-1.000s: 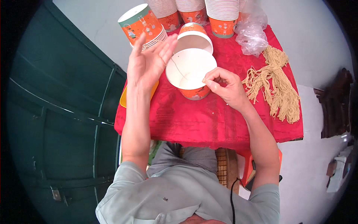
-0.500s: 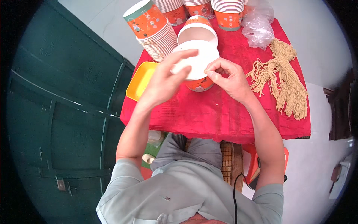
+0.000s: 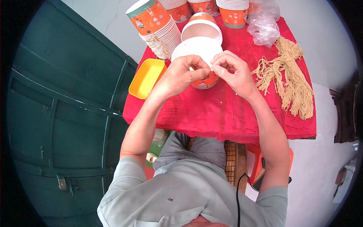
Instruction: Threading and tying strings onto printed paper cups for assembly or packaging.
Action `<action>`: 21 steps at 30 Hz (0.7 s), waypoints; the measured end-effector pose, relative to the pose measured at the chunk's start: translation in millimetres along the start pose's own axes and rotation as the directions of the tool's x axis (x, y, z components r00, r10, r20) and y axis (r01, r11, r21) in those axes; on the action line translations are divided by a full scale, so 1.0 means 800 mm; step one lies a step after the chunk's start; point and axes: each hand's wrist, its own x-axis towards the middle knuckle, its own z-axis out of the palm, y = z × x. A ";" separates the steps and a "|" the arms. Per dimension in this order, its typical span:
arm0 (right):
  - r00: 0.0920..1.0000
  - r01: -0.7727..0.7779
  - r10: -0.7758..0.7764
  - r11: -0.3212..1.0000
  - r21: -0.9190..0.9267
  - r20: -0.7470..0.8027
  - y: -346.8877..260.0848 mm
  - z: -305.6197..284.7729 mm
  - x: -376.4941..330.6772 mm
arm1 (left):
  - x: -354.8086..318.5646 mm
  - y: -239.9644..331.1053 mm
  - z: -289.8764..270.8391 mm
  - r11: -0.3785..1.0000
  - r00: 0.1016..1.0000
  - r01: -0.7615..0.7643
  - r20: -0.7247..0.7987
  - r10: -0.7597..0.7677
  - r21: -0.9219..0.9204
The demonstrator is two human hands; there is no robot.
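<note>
My left hand (image 3: 184,74) and my right hand (image 3: 235,72) meet at the near edge of an orange paper tub (image 3: 205,82) with a white round top (image 3: 194,47). Thumb and fingertips of each hand are pinched together, almost touching each other. Whatever lies between them is too small to make out. Just behind, another paper tub (image 3: 202,32) lies on its side, its white inside facing me. A yellow plastic tray (image 3: 145,77) sits beside my left wrist. To the right of my right hand lies a bundle of tan strings (image 3: 293,83).
A red cloth (image 3: 211,117) covers the table. Tall nested orange tubs (image 3: 155,22) lean at the back left, with strings hanging on them. More stacked tubs (image 3: 233,17) and a clear plastic bag (image 3: 263,28) stand along the back. A green door (image 3: 72,109) is at the left.
My left hand, spread over the white top before, has come right and down and closed its fingertips beside my right hand's. The right hand has shifted slightly.
</note>
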 end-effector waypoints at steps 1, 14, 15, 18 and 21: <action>1.000 -0.004 0.004 1.000 0.002 0.002 0.002 -0.001 0.000 | -0.001 0.000 -0.001 1.000 1.000 0.004 0.000 -0.004 -0.002; 0.998 -0.034 0.035 0.999 -0.026 0.046 -0.004 -0.001 0.000 | -0.005 -0.013 -0.010 0.996 0.995 -0.084 0.058 0.082 0.027; 0.998 -0.029 0.031 0.999 -0.040 0.056 -0.004 -0.002 0.000 | -0.005 -0.010 -0.008 0.996 0.996 0.001 0.094 0.007 -0.084; 0.997 -0.051 0.052 0.999 -0.019 0.063 -0.005 -0.003 -0.001 | -0.009 0.002 -0.010 0.999 0.999 0.029 0.039 -0.030 0.026; 0.996 -0.047 0.048 0.999 -0.026 0.068 -0.005 -0.002 -0.001 | -0.011 0.000 -0.010 1.000 1.000 -0.001 0.017 0.001 0.018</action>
